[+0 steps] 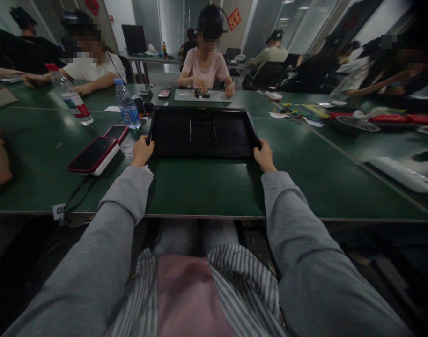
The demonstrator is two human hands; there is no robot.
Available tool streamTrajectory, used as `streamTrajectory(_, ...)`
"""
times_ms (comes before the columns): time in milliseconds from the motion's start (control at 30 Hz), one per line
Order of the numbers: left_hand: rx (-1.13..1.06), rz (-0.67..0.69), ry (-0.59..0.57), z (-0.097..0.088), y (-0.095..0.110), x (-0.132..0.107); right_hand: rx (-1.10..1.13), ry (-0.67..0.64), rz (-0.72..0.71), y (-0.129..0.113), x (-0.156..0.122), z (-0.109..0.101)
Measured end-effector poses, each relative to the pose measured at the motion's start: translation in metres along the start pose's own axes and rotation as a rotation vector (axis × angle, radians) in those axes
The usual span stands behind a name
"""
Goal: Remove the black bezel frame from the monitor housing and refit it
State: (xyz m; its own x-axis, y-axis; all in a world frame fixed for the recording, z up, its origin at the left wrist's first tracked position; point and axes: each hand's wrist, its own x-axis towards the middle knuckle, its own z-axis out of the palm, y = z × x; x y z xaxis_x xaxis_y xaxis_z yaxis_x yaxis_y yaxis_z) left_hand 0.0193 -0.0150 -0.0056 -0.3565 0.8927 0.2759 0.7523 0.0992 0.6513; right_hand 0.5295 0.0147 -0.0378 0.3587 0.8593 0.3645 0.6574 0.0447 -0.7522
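Observation:
A flat black rectangular panel (203, 132), with raised edges and a square marking in its middle, lies on the green table (207, 187) straight ahead of me. My left hand (142, 150) grips its near left corner, fingers curled round the edge. My right hand (265, 156) grips its near right corner the same way. Both arms wear grey sleeves.
Left of the panel lie two red-edged phones (94, 155) on a white block, with a cable running off the table edge. Two water bottles (127, 104) stand at the left. People sit around the table; cables and a fan (350, 122) lie at the right.

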Motion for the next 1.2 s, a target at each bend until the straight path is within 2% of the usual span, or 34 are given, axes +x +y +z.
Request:
streamTrajectory(367,-0.024,-0.007,-0.006,-0.0005,-0.0001,-0.0001,-0.009,0.002,-0.043,0.0082,0.0030,0.0031)
streamTrajectory(600,-0.012,-0.016,-0.011,-0.0016,0.0019,-0.0011,-0.030,-0.016,0.009,0.0042,0.0014,0.0014)
streamTrajectory(1200,-0.018,-0.005,-0.004,-0.0002,-0.0005,-0.0007,-0.028,-0.013,0.013,0.0088,0.0048,0.0040)
